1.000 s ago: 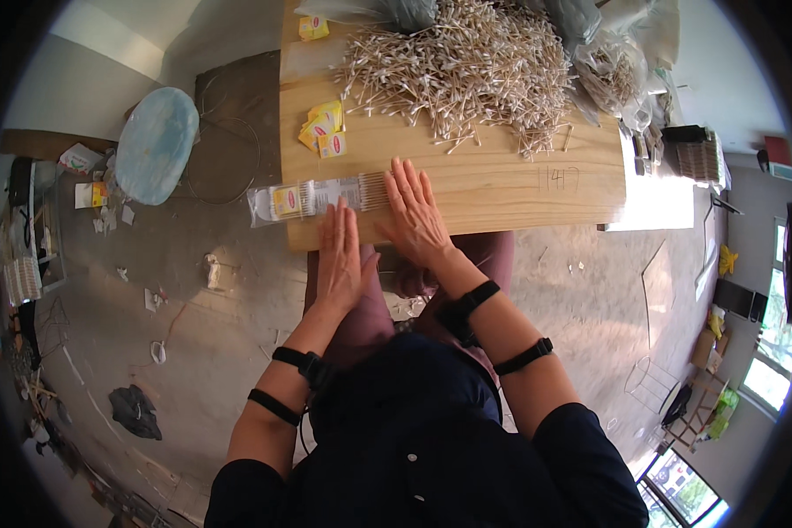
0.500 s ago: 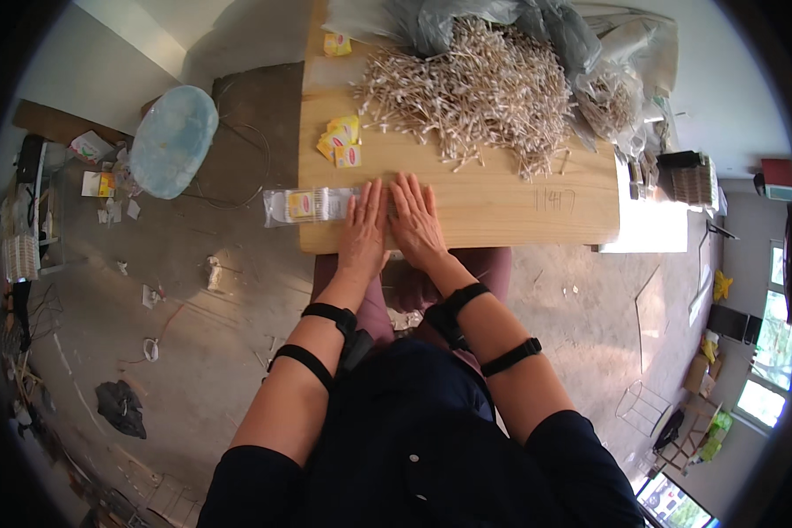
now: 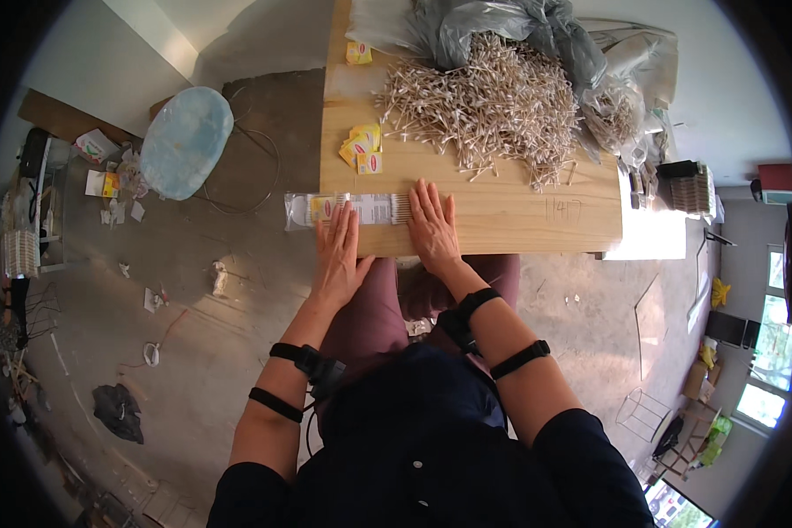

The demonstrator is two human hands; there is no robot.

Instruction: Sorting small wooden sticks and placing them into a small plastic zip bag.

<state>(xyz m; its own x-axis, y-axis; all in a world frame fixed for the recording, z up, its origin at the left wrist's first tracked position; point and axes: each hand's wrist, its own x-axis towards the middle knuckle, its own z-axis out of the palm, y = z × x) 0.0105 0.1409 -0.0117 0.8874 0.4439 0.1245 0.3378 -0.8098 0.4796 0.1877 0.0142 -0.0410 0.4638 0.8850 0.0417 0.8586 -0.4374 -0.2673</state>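
Note:
A flat clear plastic packet [image 3: 377,211] lies along the near edge of the wooden table, its left end sticking out past the table's side. Inside it show a yellow card [image 3: 319,209] and rows of cotton swabs [image 3: 402,208]. My left hand [image 3: 336,260] is open, its fingers stretched over the packet's lower edge near the card. At the packet's right end, my right hand [image 3: 435,231] lies open with straight fingers against the swab tips. A large heap of loose cotton swabs [image 3: 493,110] covers the far part of the table.
Several yellow cards [image 3: 361,148] lie beyond the packet, with another yellow card [image 3: 358,53] farther back. Grey plastic bagging [image 3: 519,35] borders the heap, and a clear bag of swabs [image 3: 614,119] stands at its right. A blue stool [image 3: 187,143] is left of the table [image 3: 519,229].
My hands have moved apart: the left slid left along the packet, the right stayed near its right end. The packet's middle and right-end swabs now show. The view has shifted slightly.

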